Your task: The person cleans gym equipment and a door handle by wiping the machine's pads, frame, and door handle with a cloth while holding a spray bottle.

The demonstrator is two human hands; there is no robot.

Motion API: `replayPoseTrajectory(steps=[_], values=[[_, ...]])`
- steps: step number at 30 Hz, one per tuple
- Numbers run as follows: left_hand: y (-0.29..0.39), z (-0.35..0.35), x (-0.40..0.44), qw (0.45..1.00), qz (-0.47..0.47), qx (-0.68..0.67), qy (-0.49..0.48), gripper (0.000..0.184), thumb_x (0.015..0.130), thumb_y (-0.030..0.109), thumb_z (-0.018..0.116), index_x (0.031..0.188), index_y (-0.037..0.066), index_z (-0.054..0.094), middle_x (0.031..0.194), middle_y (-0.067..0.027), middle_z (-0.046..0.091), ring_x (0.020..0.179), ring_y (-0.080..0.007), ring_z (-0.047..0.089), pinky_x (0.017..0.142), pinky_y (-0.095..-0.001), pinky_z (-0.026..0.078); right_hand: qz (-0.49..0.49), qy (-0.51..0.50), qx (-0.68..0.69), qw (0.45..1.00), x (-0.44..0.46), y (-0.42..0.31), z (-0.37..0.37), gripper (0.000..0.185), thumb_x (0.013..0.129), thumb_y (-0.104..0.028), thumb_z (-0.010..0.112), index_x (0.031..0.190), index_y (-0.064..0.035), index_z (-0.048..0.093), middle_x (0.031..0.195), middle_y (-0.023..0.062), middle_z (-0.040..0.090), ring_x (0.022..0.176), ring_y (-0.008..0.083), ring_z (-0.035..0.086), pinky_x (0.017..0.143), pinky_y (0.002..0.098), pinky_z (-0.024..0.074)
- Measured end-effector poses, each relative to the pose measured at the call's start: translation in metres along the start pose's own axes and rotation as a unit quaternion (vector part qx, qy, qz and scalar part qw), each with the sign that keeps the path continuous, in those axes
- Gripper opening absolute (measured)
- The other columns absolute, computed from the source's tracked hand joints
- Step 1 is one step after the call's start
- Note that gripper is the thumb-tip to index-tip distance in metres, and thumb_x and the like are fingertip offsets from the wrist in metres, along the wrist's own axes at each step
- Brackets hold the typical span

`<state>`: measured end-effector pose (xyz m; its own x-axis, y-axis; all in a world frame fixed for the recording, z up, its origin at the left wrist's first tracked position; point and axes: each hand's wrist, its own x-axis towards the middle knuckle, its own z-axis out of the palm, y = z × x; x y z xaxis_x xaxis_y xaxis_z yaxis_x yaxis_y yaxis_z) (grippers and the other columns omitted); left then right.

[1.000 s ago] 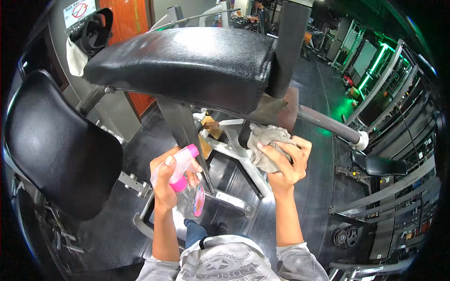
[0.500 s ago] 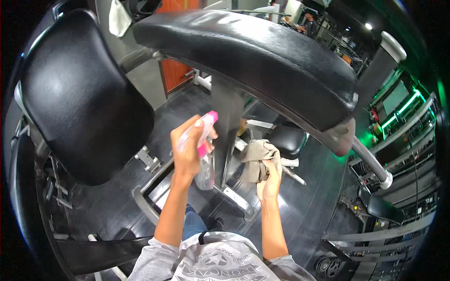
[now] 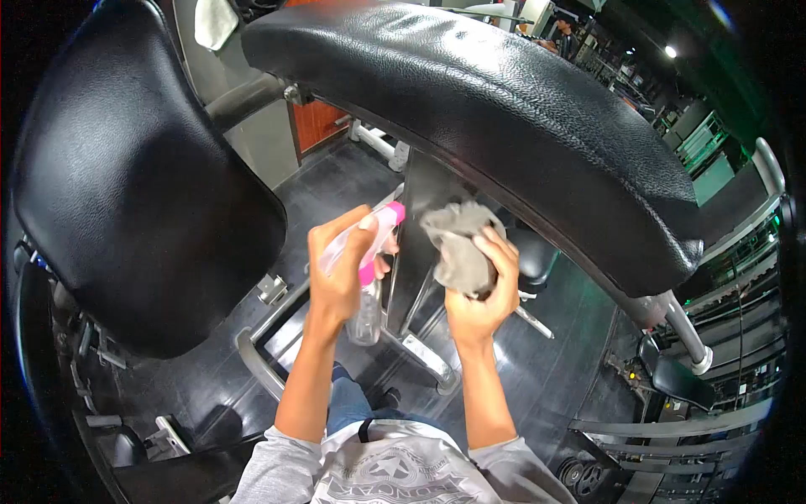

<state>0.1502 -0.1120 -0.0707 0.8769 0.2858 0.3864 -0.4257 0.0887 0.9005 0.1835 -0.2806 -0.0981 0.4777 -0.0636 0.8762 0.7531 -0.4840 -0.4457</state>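
My left hand is wrapped around the neck of a clear spray bottle with a pink and white trigger head. The bottle hangs roughly upright, its nozzle pointing up and to the right. A crumpled grey cloth is bunched in my right hand, thumb and fingers closed over it. Just beyond both hands stretches a long, black padded cushion on a metal post; neither hand touches the cushion. Left of the bottle stands a black padded seat back.
A white towel hangs at the upper left. Metal machine legs stand on the dark floor below my hands. A grey metal handle bar juts out at the right. Farther back, a person is among gym equipment.
My right hand has turned and lifted slightly, bringing the cloth up closer to the cushion. My view has shifted, and the cushion looks nearer. The left hand keeps its grip on the bottle.
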Motion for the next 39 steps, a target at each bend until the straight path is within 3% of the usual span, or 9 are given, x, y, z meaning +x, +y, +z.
replayPoseTrajectory(steps=[2,5,9,12,20,27,29,35,39], values=[[0.005,-0.013,-0.001,1.000,-0.013,-0.009,-0.013,0.046,0.094,0.035,0.049,0.077,-0.005,0.063,0.067,-0.0108,0.064,0.052,-0.0125,0.058,0.050,-0.0244,0.045,-0.073,-0.001,0.022,0.997,0.020,0.000,0.019,0.050,0.058,0.009,0.063,0.104,-0.0089,0.071,0.108,0.0102,0.070,0.103,0.0328,0.062,0.092,0.0436,0.0468],[0.009,-0.030,0.001,1.000,-0.007,0.018,-0.016,0.056,0.090,0.046,0.048,0.082,-0.008,0.060,0.069,-0.0189,0.065,0.048,-0.0176,0.058,0.047,-0.0267,0.049,-0.105,-0.001,-0.073,0.992,0.023,0.014,0.044,0.051,0.058,0.009,0.061,0.103,-0.0107,0.073,0.105,0.0057,0.070,0.100,0.0277,0.062,0.092,0.0404,0.0448],[0.008,-0.052,0.007,1.000,-0.006,0.025,0.002,0.056,0.088,0.047,0.048,0.080,-0.006,0.061,0.068,-0.0174,0.065,0.047,-0.0186,0.058,0.044,-0.0276,0.047,-0.082,0.003,-0.073,0.994,0.001,0.019,0.049,0.052,0.059,0.009,0.061,0.104,-0.0139,0.074,0.103,0.0037,0.069,0.100,0.0275,0.059,0.092,0.0380,0.0439],[0.008,-0.067,0.009,1.000,-0.014,0.017,0.006,0.052,0.089,0.045,0.050,0.074,-0.003,0.062,0.069,-0.0131,0.065,0.051,-0.0152,0.059,0.049,-0.0252,0.046,-0.033,-0.092,-0.097,0.991,-0.033,0.030,0.040,0.049,0.061,0.006,0.062,0.103,-0.0154,0.075,0.105,0.0021,0.070,0.098,0.0283,0.056,0.090,0.0380,0.0452],[-0.017,-0.100,-0.003,0.998,-0.048,0.032,0.000,0.051,0.093,0.044,0.051,0.085,-0.004,0.066,0.074,-0.0109,0.066,0.056,-0.0149,0.059,0.053,-0.0271,0.045,-0.073,-0.030,-0.061,0.995,0.029,-0.005,0.074,0.059,0.057,0.012,0.057,0.108,-0.0125,0.074,0.111,0.0056,0.070,0.102,0.0305,0.059,0.094,0.0405,0.0453],[-0.020,-0.104,-0.008,0.997,-0.066,0.041,-0.021,0.046,0.095,0.040,0.053,0.089,-0.003,0.067,0.078,-0.0081,0.065,0.062,-0.0127,0.057,0.058,-0.0266,0.044,-0.058,-0.159,-0.181,0.969,-0.021,0.012,0.070,0.064,0.060,0.009,0.059,0.117,-0.0173,0.070,0.113,-0.0011,0.068,0.108,0.0254,0.055,0.091,0.0369,0.0406],[-0.019,-0.104,-0.008,0.997,-0.057,0.040,-0.027,0.046,0.096,0.040,0.053,0.089,-0.002,0.067,0.078,-0.0074,0.064,0.063,-0.0123,0.057,0.059,-0.0263,0.044,-0.080,-0.267,-0.218,0.935,-0.032,0.022,0.068,0.060,0.066,0.003,0.061,0.121,-0.0181,0.067,0.117,-0.0026,0.065,0.107,0.0239,0.055,0.083,0.0363,0.0416],[-0.022,-0.101,-0.009,0.996,-0.050,0.072,-0.024,0.046,0.095,0.042,0.053,0.090,-0.002,0.067,0.079,-0.0061,0.063,0.065,-0.0119,0.057,0.058,-0.0265,0.044,-0.132,-0.213,-0.234,0.939,0.032,-0.003,0.073,0.063,0.068,0.001,0.062,0.127,-0.0208,0.062,0.125,-0.0051,0.061,0.106,0.0228,0.054,0.080,0.0361,0.0394],[-0.025,-0.102,-0.010,0.997,-0.045,0.056,-0.017,0.044,0.094,0.040,0.054,0.089,-0.002,0.067,0.078,-0.0062,0.063,0.065,-0.0118,0.057,0.058,-0.0261,0.044,-0.146,-0.195,-0.260,0.934,0.011,0.005,0.074,0.059,0.070,-0.001,0.062,0.125,-0.0222,0.064,0.123,-0.0065,0.062,0.104,0.0201,0.054,0.080,0.0349,0.0390]])
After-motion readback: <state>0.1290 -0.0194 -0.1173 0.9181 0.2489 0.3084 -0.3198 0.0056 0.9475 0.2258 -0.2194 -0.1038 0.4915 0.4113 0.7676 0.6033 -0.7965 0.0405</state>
